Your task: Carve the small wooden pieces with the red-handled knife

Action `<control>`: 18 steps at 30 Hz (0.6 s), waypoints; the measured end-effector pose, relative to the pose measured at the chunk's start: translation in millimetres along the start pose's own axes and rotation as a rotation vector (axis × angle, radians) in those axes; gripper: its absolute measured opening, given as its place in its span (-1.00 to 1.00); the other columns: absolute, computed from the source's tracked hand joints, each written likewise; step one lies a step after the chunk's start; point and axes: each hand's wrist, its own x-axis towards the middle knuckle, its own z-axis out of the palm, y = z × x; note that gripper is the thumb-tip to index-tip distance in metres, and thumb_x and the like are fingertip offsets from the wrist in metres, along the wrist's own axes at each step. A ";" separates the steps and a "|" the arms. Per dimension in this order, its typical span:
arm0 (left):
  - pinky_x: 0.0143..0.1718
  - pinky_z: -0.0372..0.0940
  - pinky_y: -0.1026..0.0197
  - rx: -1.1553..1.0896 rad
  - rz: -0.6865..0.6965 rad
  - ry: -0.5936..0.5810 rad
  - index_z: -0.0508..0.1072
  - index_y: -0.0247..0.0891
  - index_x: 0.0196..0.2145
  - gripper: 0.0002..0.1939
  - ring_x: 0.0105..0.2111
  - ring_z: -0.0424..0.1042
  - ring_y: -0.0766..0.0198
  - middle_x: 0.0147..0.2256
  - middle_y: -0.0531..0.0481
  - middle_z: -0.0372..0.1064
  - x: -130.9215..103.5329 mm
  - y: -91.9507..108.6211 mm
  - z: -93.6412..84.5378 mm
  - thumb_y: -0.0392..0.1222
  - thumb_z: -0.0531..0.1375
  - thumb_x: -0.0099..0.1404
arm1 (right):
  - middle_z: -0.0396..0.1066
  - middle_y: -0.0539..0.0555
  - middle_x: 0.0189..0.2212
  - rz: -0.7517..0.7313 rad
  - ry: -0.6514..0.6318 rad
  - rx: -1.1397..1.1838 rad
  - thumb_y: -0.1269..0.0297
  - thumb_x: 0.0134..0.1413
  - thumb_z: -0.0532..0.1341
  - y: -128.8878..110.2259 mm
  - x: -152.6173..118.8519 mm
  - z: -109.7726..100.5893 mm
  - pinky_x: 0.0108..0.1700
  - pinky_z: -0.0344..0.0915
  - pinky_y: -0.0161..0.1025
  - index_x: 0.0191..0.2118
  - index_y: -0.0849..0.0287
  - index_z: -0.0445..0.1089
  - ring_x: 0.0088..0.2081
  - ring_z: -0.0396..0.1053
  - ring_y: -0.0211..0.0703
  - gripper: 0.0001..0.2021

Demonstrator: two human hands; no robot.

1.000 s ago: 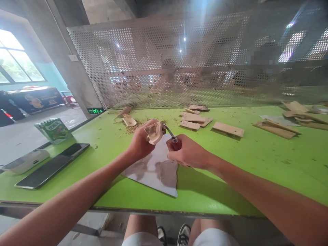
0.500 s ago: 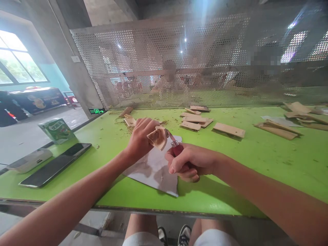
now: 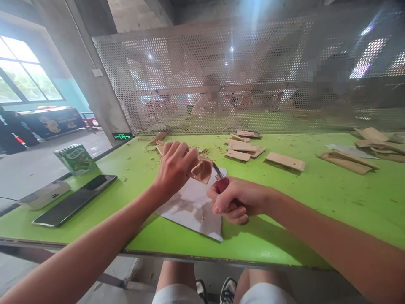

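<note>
My left hand (image 3: 175,166) is closed around a pale wooden piece (image 3: 202,169) with a hollowed face, held above the table. Its far end is hidden under my fingers. In my right fist (image 3: 233,199) is a carving knife (image 3: 222,184) with a red handle and a metal collar. The knife's narrow blade points up and left to the right edge of the wood; whether it touches I cannot tell. Below both hands lies a creased white sheet of paper (image 3: 190,213).
Several flat wooden blanks (image 3: 285,161) lie beyond my right hand, with more wood pieces (image 3: 344,162) at the far right. A dark phone (image 3: 76,200), a white case (image 3: 44,196) and a green box (image 3: 76,159) stand left. A perforated metal screen (image 3: 215,84) borders the back.
The wooden piece has turned in my left hand, its hollow now tilted more to the right. My right hand keeps its hold on the knife. The whole view has shifted slightly.
</note>
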 end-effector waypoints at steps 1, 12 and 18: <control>-0.27 0.11 0.10 -0.001 0.000 -0.011 0.27 -0.22 -0.39 -0.87 -0.38 0.12 0.17 -0.44 -0.04 0.20 -0.6 0.4 0.0 -0.23 0.08 0.34 | 0.03 -0.21 -0.81 -0.009 0.065 -0.052 0.53 -0.23 0.19 0.5 -0.4 0.6 -0.76 -0.10 -0.49 -0.63 0.16 0.01 -0.78 -0.12 -0.48 -0.71; -0.40 0.15 0.19 -0.102 0.010 -0.195 0.23 -0.25 -0.40 -0.87 -0.46 0.19 0.23 -0.45 -0.04 0.30 -13.1 3.9 12.9 -0.39 0.11 0.06 | 0.00 -0.21 -0.83 0.085 0.325 -0.248 0.52 -0.35 0.12 7.0 4.9 -8.2 -0.75 -0.13 -0.46 -0.62 0.12 -0.03 -0.77 -0.12 -0.46 -0.75; -0.49 0.10 0.22 -0.132 -0.027 -0.205 0.18 -0.24 -0.40 -0.79 -0.51 0.18 0.25 -0.49 -0.01 0.28 -13.0 6.4 10.2 -0.37 0.11 -0.06 | -0.03 -0.20 -0.80 0.066 0.516 -0.484 0.48 -0.36 0.12 2.2 3.2 -8.0 -0.75 -0.12 -0.40 -0.59 0.09 -0.04 -0.75 -0.08 -0.41 -0.74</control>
